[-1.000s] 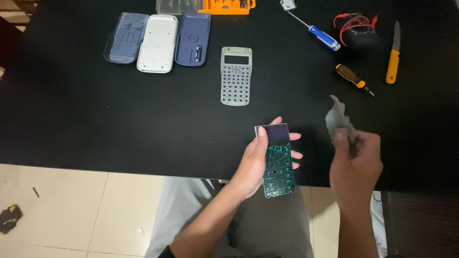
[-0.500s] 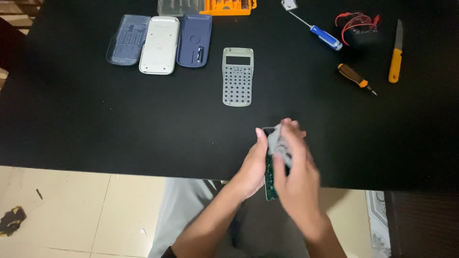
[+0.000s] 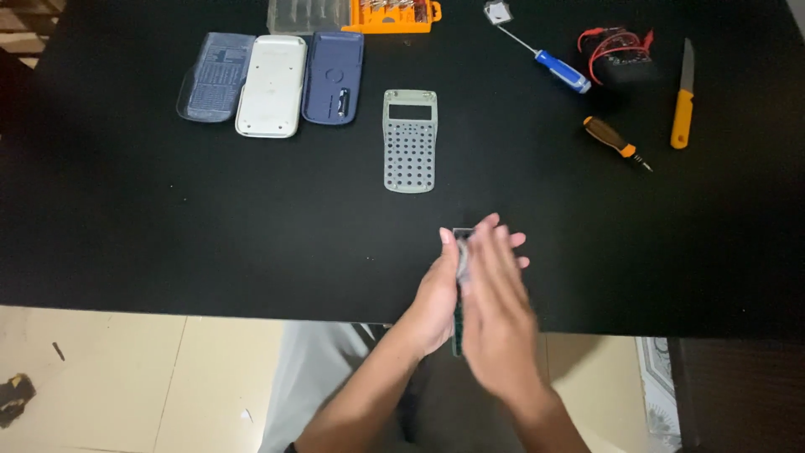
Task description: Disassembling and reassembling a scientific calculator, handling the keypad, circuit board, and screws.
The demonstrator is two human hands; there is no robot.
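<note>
Around your hands [image 3: 470,302] the black table [image 3: 210,226] lies bare; ahead, the grey keypad frame [image 3: 409,140] blocks, and the brown-handled screwdriver [image 3: 616,143] sits far right.

A black matte desk [image 3: 168,226] fills most of the frame. Below its front edge, at the lower left, the floor [image 3: 142,377] has pale cream tiles with thin dark joints. Soft, even light falls on the desk, without strong shadows.

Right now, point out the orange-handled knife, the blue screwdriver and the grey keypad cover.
orange-handled knife [image 3: 682,117], head view, on its orange handle.
blue screwdriver [image 3: 562,70], head view, on its blue handle.
grey keypad cover [image 3: 409,147], head view, on its button-hole grid.
</note>
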